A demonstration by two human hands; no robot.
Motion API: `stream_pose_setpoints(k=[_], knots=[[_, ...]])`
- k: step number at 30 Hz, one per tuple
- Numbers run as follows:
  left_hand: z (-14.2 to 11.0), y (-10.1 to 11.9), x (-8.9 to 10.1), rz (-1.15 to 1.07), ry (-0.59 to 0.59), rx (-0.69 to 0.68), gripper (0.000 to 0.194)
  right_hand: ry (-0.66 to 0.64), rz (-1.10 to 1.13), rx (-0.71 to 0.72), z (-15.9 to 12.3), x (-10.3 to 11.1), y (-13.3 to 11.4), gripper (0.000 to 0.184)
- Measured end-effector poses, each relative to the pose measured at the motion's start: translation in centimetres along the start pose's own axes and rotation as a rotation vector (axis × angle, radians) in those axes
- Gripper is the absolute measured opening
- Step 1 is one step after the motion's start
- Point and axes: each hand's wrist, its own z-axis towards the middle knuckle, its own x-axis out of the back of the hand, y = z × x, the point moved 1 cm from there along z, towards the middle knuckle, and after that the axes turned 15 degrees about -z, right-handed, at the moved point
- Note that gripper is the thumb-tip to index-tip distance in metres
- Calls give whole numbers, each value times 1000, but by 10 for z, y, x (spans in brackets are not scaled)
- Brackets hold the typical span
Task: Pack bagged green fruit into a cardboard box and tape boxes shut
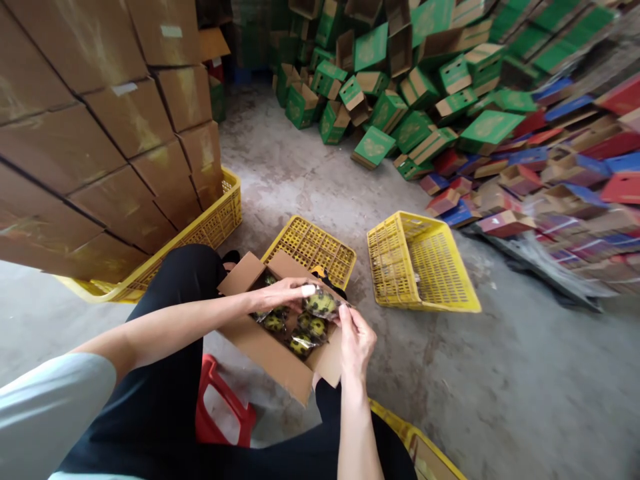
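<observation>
A clear plastic packet of yellow-green items with black spots [321, 304] is held up between my two hands, over an open cardboard box [273, 353]. My left hand [286, 293] grips the packet's left end, a whitish covering on its thumb tip. At the other end, my right hand [356, 339] pinches the plastic with thumb and fingers. Inside the box lie more such packets [305, 333], partly hidden by my left hand and forearm. The flaps are folded outward. What the spotted items are, I cannot make out.
An overturned yellow crate [315, 247] lies behind the box, and another yellow crate [395, 267] rests on its side to the right. Stacked cartons [110, 133] stand in a yellow crate at left. Piled green boxes [400, 113] fill the back. A red stool [225, 400] is below.
</observation>
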Motion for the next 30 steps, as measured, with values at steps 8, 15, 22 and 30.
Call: stream_pose_setpoints(k=[8,15,22,30], knots=[[3,-10,6,227,116,-81,65,6,-50,-10,4,-3,13,53],[2,-8,4,227,150,-125,71,1,-99,15,5,-3,12,55],[5,-4,3,91,85,-67,66,61,-98,-41,5,0,10,55],[6,-1,8,-57,164,-107,62,-20,-26,137,1,-2,-1,59]])
